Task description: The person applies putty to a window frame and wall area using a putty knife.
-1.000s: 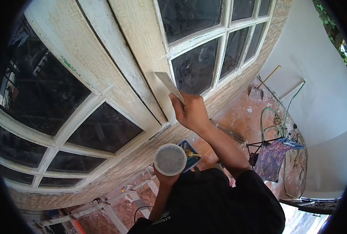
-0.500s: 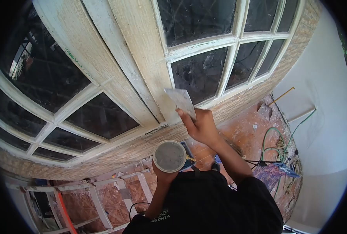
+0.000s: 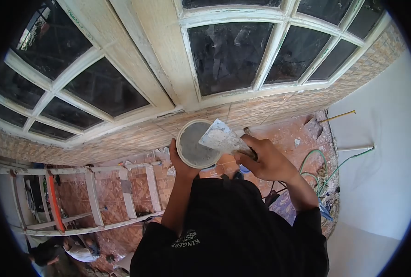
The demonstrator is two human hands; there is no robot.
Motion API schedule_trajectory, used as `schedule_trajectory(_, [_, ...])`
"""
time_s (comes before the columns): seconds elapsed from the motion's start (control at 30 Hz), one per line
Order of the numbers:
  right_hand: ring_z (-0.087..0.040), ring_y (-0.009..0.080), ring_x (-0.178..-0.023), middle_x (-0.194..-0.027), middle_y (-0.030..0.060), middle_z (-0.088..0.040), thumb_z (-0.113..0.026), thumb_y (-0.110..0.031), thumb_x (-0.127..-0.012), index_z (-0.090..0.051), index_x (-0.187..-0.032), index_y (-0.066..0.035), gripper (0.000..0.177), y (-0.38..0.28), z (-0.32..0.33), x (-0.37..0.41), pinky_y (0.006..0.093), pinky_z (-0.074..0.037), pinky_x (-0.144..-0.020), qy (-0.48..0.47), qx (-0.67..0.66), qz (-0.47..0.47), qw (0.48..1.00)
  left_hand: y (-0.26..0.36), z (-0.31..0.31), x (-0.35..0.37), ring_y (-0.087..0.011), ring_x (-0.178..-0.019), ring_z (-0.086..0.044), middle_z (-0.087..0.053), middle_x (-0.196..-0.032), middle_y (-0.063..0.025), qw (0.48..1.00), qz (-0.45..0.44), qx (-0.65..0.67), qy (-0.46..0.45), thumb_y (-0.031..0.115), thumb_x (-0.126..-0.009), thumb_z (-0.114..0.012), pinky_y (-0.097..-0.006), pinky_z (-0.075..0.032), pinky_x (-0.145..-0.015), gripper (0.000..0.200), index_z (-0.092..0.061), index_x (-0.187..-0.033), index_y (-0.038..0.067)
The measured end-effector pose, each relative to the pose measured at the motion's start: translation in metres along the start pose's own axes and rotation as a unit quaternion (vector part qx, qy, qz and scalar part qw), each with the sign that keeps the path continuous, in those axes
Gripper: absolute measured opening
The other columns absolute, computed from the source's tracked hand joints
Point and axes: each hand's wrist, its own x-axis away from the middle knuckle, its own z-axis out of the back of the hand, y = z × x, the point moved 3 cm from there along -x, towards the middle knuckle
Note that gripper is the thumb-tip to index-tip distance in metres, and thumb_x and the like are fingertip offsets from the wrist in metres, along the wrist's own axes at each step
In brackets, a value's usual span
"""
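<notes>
My left hand [image 3: 182,162] is wrapped around the side of a round, pale-rimmed tub [image 3: 179,148] of grey paste [image 3: 194,141]. In my right hand [image 3: 270,159] is a broad putty knife [image 3: 224,138], gripped by its handle. Its flat blade is smeared with whitish-grey residue and overlaps the right part of the tub's rim. Beyond both hands stands a cream-painted window frame [image 3: 166,41] with dark glass panes, its paint worn in places.
A ladder [image 3: 92,196] lies at the lower left, with an orange-red piece across it. Below it, a person [image 3: 78,251] is partly visible. Green hose [image 3: 309,164] and a purple cloth [image 3: 284,207] lie right, beside the white wall [image 3: 376,138].
The putty knife has come away from the window frame, moving down to the tub's rim. My view has tilted lower, showing more of the ladder and floor.
</notes>
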Motion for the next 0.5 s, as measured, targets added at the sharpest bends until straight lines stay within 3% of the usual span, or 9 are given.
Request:
schedule_trajectory(0.07, [-0.068, 0.0293, -0.085, -0.092, 0.0156, -0.068, -0.066, -0.007, -0.093, -0.063, -0.112, 0.004, 0.022, -0.011, -0.002, 0.011, 0.0413, -0.054, -0.076, 0.037, 0.095, 0.118, 0.988, -0.004, -0.006, 0.001, -0.0360, -0.134, -0.054, -0.058, -0.145, -0.0144, 0.999, -0.016, -0.048, -0.002, 0.059, -0.102, -0.039, -0.0533, -0.041, -0.114, 0.067, -0.054, -0.145, 0.009])
schedule_trajectory(0.13, [-0.065, 0.0325, -0.092, -0.099, 0.0144, -0.066, -0.067, -0.004, -0.088, -0.064, -0.114, 0.002, 0.026, -0.015, -0.005, 0.018, 0.0432, -0.054, -0.082, 0.039, 0.213, 0.171, 0.961, -0.003, -0.011, 0.004, -0.0342, -0.135, -0.053, -0.058, -0.146, -0.0140, 0.987, -0.062, -0.148, 0.019, 0.055, -0.104, -0.036, -0.0515, -0.039, -0.116, 0.066, -0.052, -0.147, 0.008])
schedule_trajectory(0.17, [-0.064, 0.0341, -0.095, -0.102, 0.0138, -0.065, -0.067, -0.003, -0.086, -0.065, -0.114, 0.001, 0.029, -0.018, -0.006, 0.021, 0.0442, -0.054, -0.085, 0.042, 0.271, 0.197, 0.941, -0.002, -0.014, 0.006, -0.0338, -0.136, -0.053, -0.057, -0.147, -0.0139, 0.967, -0.092, -0.224, 0.077, 0.055, -0.105, -0.034, -0.0510, -0.039, -0.116, 0.067, -0.050, -0.149, 0.007])
schedule_trajectory(0.23, [-0.064, 0.0325, -0.095, -0.103, 0.0133, -0.065, -0.068, 0.002, -0.080, -0.067, -0.117, -0.001, 0.037, -0.028, -0.008, 0.025, 0.0419, -0.055, -0.084, 0.043, 0.331, 0.230, 0.914, -0.004, -0.023, 0.007, -0.0332, -0.138, -0.050, -0.054, -0.150, -0.0136, 0.969, -0.097, -0.218, 0.058, 0.054, -0.105, -0.032, -0.0504, -0.037, -0.118, 0.068, -0.045, -0.153, 0.007])
schedule_trajectory(0.27, [-0.065, 0.0317, -0.095, -0.104, 0.0131, -0.065, -0.068, 0.004, -0.077, -0.068, -0.118, -0.002, 0.042, -0.031, -0.010, 0.026, 0.0407, -0.056, -0.084, 0.043, 0.360, 0.247, 0.899, -0.006, -0.028, 0.008, -0.0332, -0.139, -0.049, -0.053, -0.151, -0.0135, 0.988, -0.074, -0.137, -0.020, 0.053, -0.105, -0.031, -0.0503, -0.036, -0.119, 0.069, -0.042, -0.154, 0.006])
schedule_trajectory(0.33, [-0.065, 0.0327, -0.093, -0.108, 0.0145, -0.065, -0.068, 0.004, -0.075, -0.066, -0.121, -0.002, 0.046, -0.032, -0.015, 0.028, 0.0418, -0.057, -0.082, 0.036, 0.376, 0.243, 0.893, -0.007, -0.034, 0.012, -0.0332, -0.142, -0.046, -0.049, -0.154, -0.0134, 0.992, -0.064, -0.094, -0.054, 0.052, -0.105, -0.029, -0.0501, -0.034, -0.120, 0.070, -0.037, -0.157, 0.006])
schedule_trajectory(0.4, [-0.066, 0.0340, -0.092, -0.110, 0.0162, -0.064, -0.067, 0.004, -0.075, -0.064, -0.123, -0.002, 0.048, -0.032, -0.019, 0.025, 0.0430, -0.057, -0.079, 0.012, 0.371, 0.203, 0.906, -0.005, -0.032, 0.017, -0.0335, -0.144, -0.043, -0.046, -0.157, -0.0135, 0.980, -0.091, -0.171, 0.036, 0.051, -0.106, -0.027, -0.0499, -0.033, -0.121, 0.071, -0.033, -0.159, 0.006])
schedule_trajectory(0.5, [-0.068, 0.0363, -0.092, -0.109, 0.0187, -0.062, -0.066, 0.004, -0.077, -0.061, -0.123, -0.002, 0.046, -0.032, -0.024, 0.009, 0.0450, -0.057, -0.073, -0.034, 0.332, 0.098, 0.937, -0.005, -0.018, 0.023, -0.0342, -0.144, -0.043, -0.046, -0.157, -0.0135, 0.982, -0.086, -0.160, 0.059, 0.051, -0.106, -0.028, -0.0508, -0.033, -0.121, 0.071, -0.034, -0.159, 0.005])
